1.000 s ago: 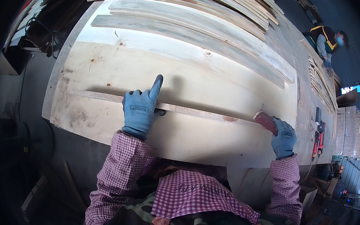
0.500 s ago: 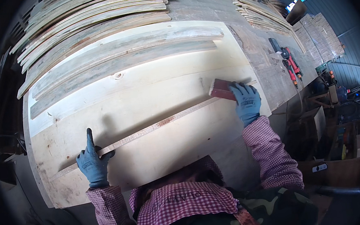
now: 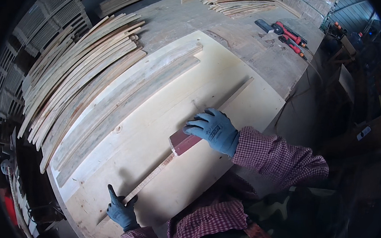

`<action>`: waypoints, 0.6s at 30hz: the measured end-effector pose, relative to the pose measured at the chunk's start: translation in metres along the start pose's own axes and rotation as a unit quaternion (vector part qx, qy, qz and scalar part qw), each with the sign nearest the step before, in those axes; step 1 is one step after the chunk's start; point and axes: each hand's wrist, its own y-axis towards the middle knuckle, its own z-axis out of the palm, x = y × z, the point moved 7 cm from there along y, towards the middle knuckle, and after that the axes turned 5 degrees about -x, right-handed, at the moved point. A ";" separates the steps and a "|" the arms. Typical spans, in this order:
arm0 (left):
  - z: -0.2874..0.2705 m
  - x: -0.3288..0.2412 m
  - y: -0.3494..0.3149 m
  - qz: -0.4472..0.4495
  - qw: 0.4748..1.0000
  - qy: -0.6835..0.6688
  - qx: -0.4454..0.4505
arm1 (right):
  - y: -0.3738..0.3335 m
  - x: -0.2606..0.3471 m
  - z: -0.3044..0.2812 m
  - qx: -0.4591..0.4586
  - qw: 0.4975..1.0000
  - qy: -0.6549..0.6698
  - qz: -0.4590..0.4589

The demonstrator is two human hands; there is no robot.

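Thin wood strip (image 3: 179, 149): diagonal across pale board (image 3: 224, 93), frame centre. Red block (image 3: 184, 142): on strip, gripped under right hand (image 3: 214, 129). Left hand (image 3: 121, 211), lower left: fingers spread, pinning strip's end. Counter (image 3: 257, 54) beyond.

Dim workshop, big workbench (image 3: 257, 58), stacked wood strips (image 3: 77, 70) around.

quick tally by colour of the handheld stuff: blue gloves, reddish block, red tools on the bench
blue gloves: 2 (left hand, right hand)
reddish-brown block: 1, under the right hand, on the thin wood strip
red-handled tools: 2, as far as shows
total: 5
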 end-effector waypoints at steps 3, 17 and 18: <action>0.007 -0.005 0.004 -0.007 1.000 -0.005 0.003 | -0.036 -0.142 0.025 0.124 0.958 -0.220 0.137; 0.015 0.006 0.010 0.042 0.999 0.004 0.026 | -0.074 -0.035 -0.007 -0.167 0.976 -0.021 0.139; 0.013 0.004 0.010 0.048 0.998 0.012 0.024 | -0.080 -0.042 -0.010 -0.172 0.975 -0.029 0.138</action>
